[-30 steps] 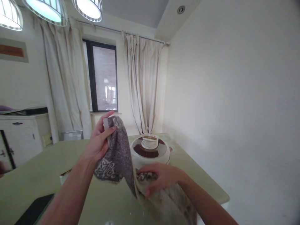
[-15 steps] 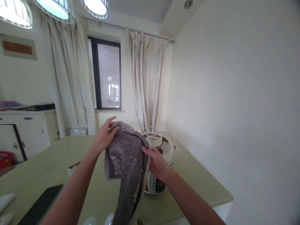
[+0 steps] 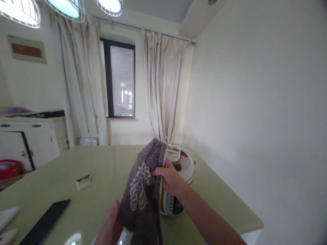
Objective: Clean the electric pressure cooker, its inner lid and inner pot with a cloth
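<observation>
A purple-grey towel [image 3: 138,187] with a pale scroll pattern hangs folded over the table in front of me. My right hand [image 3: 170,177] is closed on its upper right edge, thumb on the near face and fingers behind. A pale border shows along that edge. Low on the towel's left side is my left hand [image 3: 111,223], its thumb raised; the other fingers are hidden by the towel and blurred, so its grip cannot be made out. Just behind the towel and my right hand stands a white and brown rice cooker [image 3: 187,166], partly covered.
On the pale green table [image 3: 107,163] lie a black tablet-like slab [image 3: 47,221], a small white box [image 3: 83,182] and white objects [image 3: 9,217] at the left edge. A white cabinet [image 3: 38,139] and a red tub [image 3: 10,169] stand beyond at left. The wall [image 3: 255,119] borders the right.
My right hand has risen from the towel's lower part to its upper edge. My left hand has left the top corner and dropped to the towel's lower left. The view has shifted slightly left.
</observation>
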Demonstrator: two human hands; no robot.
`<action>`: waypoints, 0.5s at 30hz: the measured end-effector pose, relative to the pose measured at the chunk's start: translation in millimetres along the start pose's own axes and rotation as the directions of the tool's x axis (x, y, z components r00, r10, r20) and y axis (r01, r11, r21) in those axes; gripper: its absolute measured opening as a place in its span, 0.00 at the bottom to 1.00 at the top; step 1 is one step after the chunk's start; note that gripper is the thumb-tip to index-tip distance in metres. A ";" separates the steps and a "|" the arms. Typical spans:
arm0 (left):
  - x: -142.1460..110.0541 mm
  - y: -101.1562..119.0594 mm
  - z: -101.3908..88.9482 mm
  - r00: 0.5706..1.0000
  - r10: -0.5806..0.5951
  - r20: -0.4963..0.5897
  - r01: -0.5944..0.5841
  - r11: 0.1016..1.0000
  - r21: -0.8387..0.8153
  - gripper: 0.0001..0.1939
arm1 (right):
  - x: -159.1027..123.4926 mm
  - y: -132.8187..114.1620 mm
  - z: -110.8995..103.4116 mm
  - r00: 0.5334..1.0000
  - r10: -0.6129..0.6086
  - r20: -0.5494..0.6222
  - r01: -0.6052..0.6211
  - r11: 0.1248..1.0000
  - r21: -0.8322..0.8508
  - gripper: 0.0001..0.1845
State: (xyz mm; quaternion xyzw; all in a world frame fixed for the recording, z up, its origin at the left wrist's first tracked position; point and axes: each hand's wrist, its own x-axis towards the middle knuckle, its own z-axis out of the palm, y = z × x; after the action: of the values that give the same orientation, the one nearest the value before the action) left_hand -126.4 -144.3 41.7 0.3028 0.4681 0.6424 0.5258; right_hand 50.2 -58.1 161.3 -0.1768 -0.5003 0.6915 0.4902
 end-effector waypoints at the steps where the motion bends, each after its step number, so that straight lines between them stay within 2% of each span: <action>1: 0.7 6.2 -3.4 0.999 -0.005 -0.041 0.004 0.999 -0.043 0.39 | 2.1 -0.6 -3.6 1.000 -0.020 -0.002 0.020 0.999 -0.050 0.30; 3: 2.0 23.4 -12.1 0.991 0.026 -0.132 -0.042 0.992 -0.115 0.37 | 5.1 -5.1 -13.7 0.997 -0.079 -0.003 0.076 0.970 -0.229 0.28; 6: 2.5 53.5 -23.0 0.963 0.106 -0.248 -0.147 0.977 -0.154 0.36 | 4.0 -17.3 -30.6 0.987 -0.136 0.092 0.164 0.809 -0.564 0.21; 7: 1.9 62.3 -24.5 0.947 0.126 -0.295 -0.172 0.976 -0.133 0.37 | 1.8 -21.1 -35.5 0.984 -0.104 0.143 0.171 0.760 -0.626 0.18; 9: -0.6 75.8 -23.8 0.920 0.159 -0.357 -0.195 0.978 -0.068 0.38 | -4.3 -25.6 -43.3 0.979 0.012 0.202 0.125 0.748 -0.652 0.14; 12: -5.6 86.2 -16.7 0.928 0.229 -0.293 -0.231 0.973 0.029 0.40 | -12.5 -24.0 -51.6 0.978 0.146 0.148 -0.030 0.804 -0.594 0.20; 13: -6.6 88.7 -14.5 0.931 0.270 -0.247 -0.261 0.963 0.069 0.40 | -13.8 -22.6 -53.7 0.984 0.143 0.109 -0.051 0.801 -0.596 0.24; 15: -6.1 94.6 -12.7 0.913 0.369 -0.176 -0.341 0.925 0.167 0.37 | -13.5 -20.6 -56.4 0.998 0.057 0.037 -0.021 0.778 -0.628 0.28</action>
State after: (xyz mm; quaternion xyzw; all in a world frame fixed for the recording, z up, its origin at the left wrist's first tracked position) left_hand -173.0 -154.6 124.5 0.3497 0.4983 0.7225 0.3279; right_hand 108.1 -40.0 151.2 -0.3212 -0.7111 0.5003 0.3755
